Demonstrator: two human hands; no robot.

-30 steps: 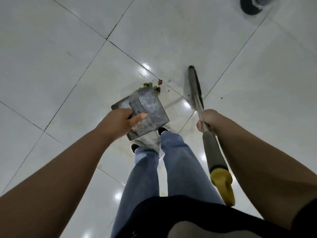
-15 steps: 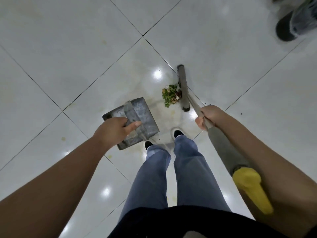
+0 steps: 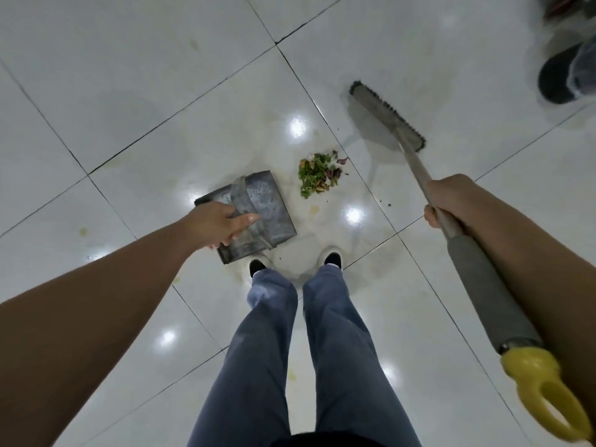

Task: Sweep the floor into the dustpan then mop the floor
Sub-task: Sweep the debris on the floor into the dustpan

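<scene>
Our left hand (image 3: 222,222) curls around the dustpan (image 3: 258,204) handle; our right hand (image 3: 451,201) grips the broom (image 3: 387,116) shaft above glossy white tiles (image 3: 145,75).

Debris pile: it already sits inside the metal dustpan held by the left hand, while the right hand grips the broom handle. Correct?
Not quite. The head view shows the debris pile on the floor tile beside the dustpan, not inside it. The left hand does hold the dustpan, and the right hand grips the broom handle.
</scene>
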